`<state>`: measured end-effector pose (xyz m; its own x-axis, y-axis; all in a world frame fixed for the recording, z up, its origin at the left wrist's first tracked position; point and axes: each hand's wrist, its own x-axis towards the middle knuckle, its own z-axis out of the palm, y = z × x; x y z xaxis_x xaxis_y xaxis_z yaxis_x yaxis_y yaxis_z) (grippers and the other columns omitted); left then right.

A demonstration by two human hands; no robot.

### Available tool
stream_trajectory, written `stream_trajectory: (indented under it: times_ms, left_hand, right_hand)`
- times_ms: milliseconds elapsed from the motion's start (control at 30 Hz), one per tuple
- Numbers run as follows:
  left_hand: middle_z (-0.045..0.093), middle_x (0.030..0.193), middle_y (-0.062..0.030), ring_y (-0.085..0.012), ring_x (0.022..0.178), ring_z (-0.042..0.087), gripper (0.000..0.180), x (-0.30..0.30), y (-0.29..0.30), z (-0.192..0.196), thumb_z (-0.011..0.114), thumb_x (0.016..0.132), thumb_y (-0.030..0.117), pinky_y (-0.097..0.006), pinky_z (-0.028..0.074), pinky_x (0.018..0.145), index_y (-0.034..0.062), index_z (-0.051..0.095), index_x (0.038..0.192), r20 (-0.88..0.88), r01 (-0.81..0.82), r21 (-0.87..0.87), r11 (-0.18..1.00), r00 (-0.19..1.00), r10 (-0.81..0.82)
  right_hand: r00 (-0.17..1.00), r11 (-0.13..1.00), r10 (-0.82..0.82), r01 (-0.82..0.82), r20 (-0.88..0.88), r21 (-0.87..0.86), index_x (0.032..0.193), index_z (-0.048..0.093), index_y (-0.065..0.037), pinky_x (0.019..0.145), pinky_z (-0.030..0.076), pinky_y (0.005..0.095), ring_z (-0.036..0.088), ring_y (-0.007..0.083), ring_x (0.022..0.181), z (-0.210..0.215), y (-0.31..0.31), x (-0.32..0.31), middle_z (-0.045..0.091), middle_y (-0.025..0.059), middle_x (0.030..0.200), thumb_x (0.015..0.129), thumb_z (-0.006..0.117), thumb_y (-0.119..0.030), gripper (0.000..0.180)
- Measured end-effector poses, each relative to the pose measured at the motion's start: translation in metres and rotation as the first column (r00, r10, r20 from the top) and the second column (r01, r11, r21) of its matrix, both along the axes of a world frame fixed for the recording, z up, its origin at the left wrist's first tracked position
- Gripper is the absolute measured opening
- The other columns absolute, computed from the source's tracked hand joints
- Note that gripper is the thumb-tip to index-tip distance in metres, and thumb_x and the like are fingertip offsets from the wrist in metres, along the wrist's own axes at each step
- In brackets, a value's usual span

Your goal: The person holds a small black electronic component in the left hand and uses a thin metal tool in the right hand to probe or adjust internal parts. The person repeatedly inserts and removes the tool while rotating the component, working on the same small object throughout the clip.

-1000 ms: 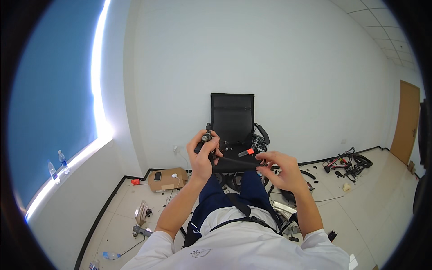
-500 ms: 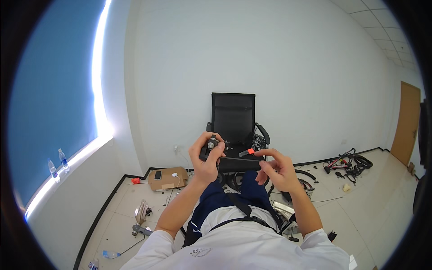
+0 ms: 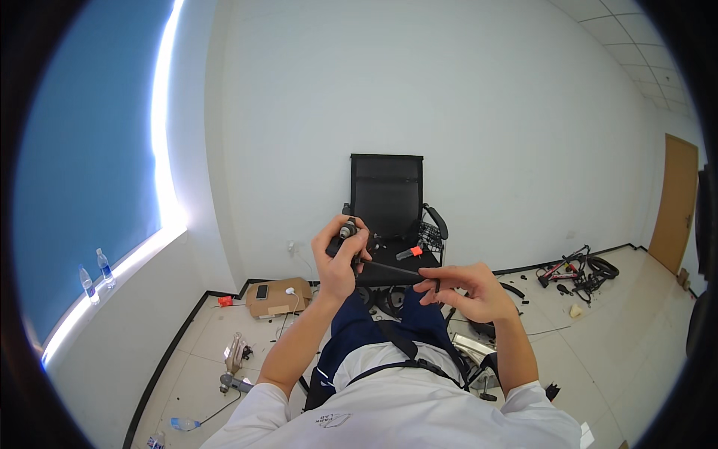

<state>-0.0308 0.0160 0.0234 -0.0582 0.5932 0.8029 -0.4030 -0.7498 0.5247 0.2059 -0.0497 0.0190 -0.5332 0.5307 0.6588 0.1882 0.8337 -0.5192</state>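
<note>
While left hand stays clamped on tool | right hand dropped, pinching black rod

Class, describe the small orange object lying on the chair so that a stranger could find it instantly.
Against the white wall stands a black office chair. On its seat, toward the right armrest, lies a short orange piece. It is the only bright orange thing among the chair's black parts.

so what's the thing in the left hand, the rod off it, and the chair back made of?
Tool in the left hand: looks like dark matte plastic with a silvery, likely metal, tip. Rod, pinched by the right hand: thin, straight, black, probably metal or hard plastic. Chair back: black, matte, seemingly mesh or fabric in a rigid frame.
</note>
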Motion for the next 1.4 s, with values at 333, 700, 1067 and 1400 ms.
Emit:
stream_trajectory:
  times_ms: [333, 700, 1067, 1400]
  left_hand:
    - [0.057, 0.067, -0.001, -0.0067, 0.054, 0.057, 0.013, 0.001, -0.002, -0.004, 0.061, 0.085, 0.012, -0.019, 0.037, 0.043, -0.0006, 0.061, 0.086, -0.048, -0.003, 0.066, 0.998, 0.999, 0.006]
    - [0.049, 0.058, -0.0052, -0.0115, 0.05, 0.052, 0.019, 0.002, 0.0, -0.001, 0.057, 0.084, 0.017, -0.023, 0.036, 0.04, -0.0022, 0.058, 0.087, 0.026, -0.021, 0.001, 1.0, 0.999, 0.021]
    - [0.051, 0.06, -0.0045, -0.0107, 0.051, 0.054, 0.018, 0.002, 0.002, -0.002, 0.058, 0.085, 0.016, -0.022, 0.035, 0.04, -0.0017, 0.059, 0.087, -0.034, 0.085, 0.004, 0.996, 0.996, -0.085]
    - [0.053, 0.061, -0.0045, -0.0103, 0.052, 0.055, 0.017, 0.001, -0.009, -0.004, 0.058, 0.084, 0.015, -0.022, 0.038, 0.041, -0.0024, 0.059, 0.087, -0.035, -0.073, 0.136, 0.988, 0.996, 0.078]
  right_hand:
    - [0.976, 0.967, -0.026, -0.031, -0.216, -0.255, 0.11, 0.061, 0.007, 0.072, 0.057, 0.0281, 0.072, 0.0196, 0.076, -0.007, 0.014, -0.001, 0.071, 0.0164, 0.085, 0.097, 0.042, -0.005, 0.026]
    - [0.98, 0.978, -0.181, 0.17, -0.084, -0.119, 0.109, 0.06, 0.004, 0.068, 0.055, 0.027, 0.069, 0.0144, 0.074, -0.005, 0.009, -0.007, 0.068, 0.0096, 0.08, 0.097, 0.044, -0.008, 0.024]
    - [0.988, 0.915, -0.014, -0.049, -0.153, -0.4, 0.092, 0.055, 0.005, 0.063, 0.055, 0.029, 0.068, 0.0211, 0.064, -0.007, 0.014, 0.003, 0.068, 0.0161, 0.076, 0.097, 0.044, -0.013, 0.022]
    - [0.953, 0.847, 0.119, -0.244, -0.279, -0.472, 0.093, 0.056, 0.004, 0.06, 0.055, 0.03, 0.069, 0.0235, 0.066, -0.011, 0.02, 0.001, 0.067, 0.0162, 0.079, 0.097, 0.048, -0.012, 0.019]
